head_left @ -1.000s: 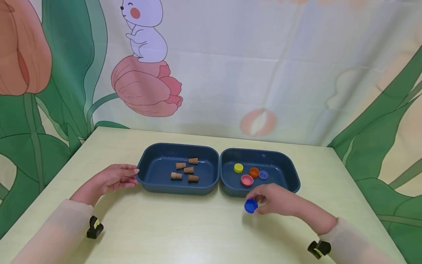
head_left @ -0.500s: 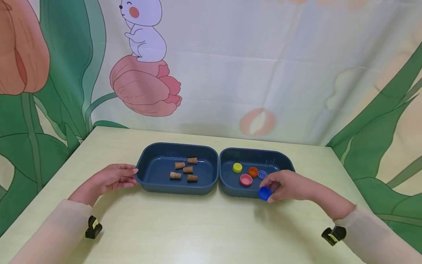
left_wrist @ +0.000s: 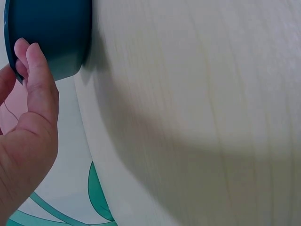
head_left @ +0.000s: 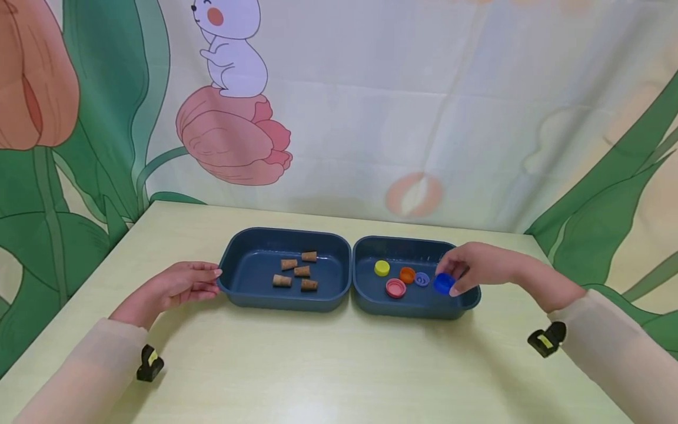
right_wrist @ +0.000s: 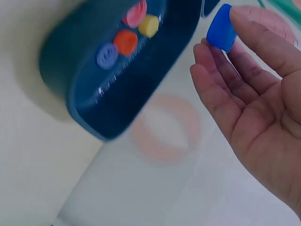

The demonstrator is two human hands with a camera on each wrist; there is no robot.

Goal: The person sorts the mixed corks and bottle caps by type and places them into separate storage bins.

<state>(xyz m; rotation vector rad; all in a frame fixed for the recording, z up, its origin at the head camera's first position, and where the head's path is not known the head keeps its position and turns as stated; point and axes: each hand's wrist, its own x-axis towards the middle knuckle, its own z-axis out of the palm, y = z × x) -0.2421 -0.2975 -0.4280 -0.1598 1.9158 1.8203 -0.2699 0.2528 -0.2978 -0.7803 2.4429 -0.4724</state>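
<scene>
My right hand (head_left: 479,265) pinches a blue bottle cap (head_left: 444,284) between thumb and fingertips, over the right end of the right-hand dark blue tray (head_left: 418,307). In the right wrist view the blue cap (right_wrist: 222,28) sits by the thumb, while the other fingers (right_wrist: 214,94) curve loosely below. Inside that tray lie a yellow cap (head_left: 382,268), an orange cap (head_left: 407,275), a pink cap (head_left: 395,288) and a purple cap (head_left: 421,280). My left hand (head_left: 182,285) holds the near left rim of the left-hand dark blue tray (head_left: 286,301) with its fingertips.
Several corks (head_left: 302,271) lie scattered in the left-hand tray. Both trays stand side by side, close together, on the pale wooden table (head_left: 296,365). Behind the table hangs a printed cloth (head_left: 344,118) with flowers and a white animal.
My right hand has carried the blue cap from in front of the right-hand tray rightward and away from me, to over the tray's right end. The left hand stays at its rim.
</scene>
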